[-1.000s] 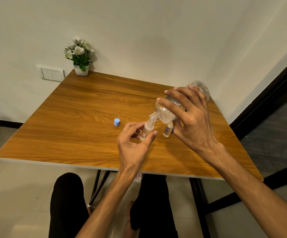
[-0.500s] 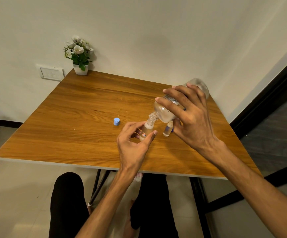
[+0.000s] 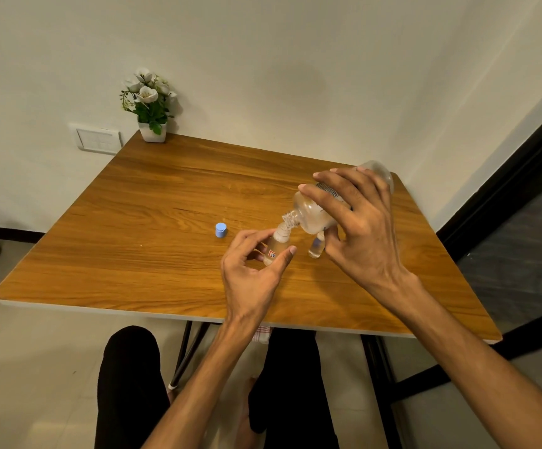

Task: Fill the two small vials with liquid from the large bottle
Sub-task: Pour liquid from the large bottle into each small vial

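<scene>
My right hand [image 3: 357,222] grips the large clear bottle [image 3: 315,212], tilted with its threaded neck pointing down and left. The neck touches the mouth of a small clear vial [image 3: 277,244] with a red-and-white label. My left hand [image 3: 253,270] holds that vial between thumb and fingers on the wooden table [image 3: 153,222]. A second small vial [image 3: 316,247] stands just to the right, partly hidden under the bottle and my right thumb. A blue cap [image 3: 220,230] lies on the table left of the vials.
A white pot of artificial flowers [image 3: 149,105] stands at the table's far left corner against the wall. A wall switch plate [image 3: 96,139] is left of it. My knees in dark trousers show below the near table edge.
The large bottle has kept its tilt over the vial with almost no shift. Both hands hold the same grips.
</scene>
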